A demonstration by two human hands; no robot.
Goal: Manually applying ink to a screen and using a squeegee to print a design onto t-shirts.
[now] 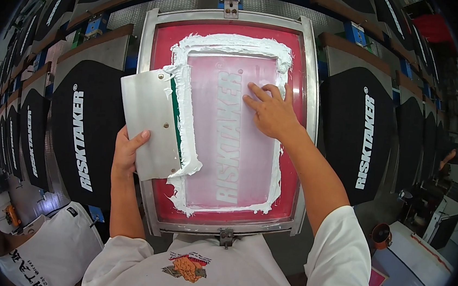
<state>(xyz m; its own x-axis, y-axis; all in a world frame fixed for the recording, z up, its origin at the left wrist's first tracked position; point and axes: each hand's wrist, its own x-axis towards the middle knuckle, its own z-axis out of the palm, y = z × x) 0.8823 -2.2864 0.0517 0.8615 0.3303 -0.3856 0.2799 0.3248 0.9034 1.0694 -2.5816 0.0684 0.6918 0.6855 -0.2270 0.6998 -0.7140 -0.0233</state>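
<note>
A metal-framed printing screen (306, 95) with a red mesh lies flat in front of the person, ringed inside by a thick border of white ink (232, 44). The left hand (126, 153) has its fingers closed around the metal handle of a squeegee (149, 122), whose green blade edge rests in the ink along the screen's left side. The right hand (271, 112) lies open, fingers spread flat on the mesh near the upper right. Black garment panels (85, 136) with white lettering flank the screen on both sides.

Red-bordered pink screen (224, 137) with white ink (186, 134), silver green-edged squeegee (149, 122), black white-lettered garments (85, 136).
</note>
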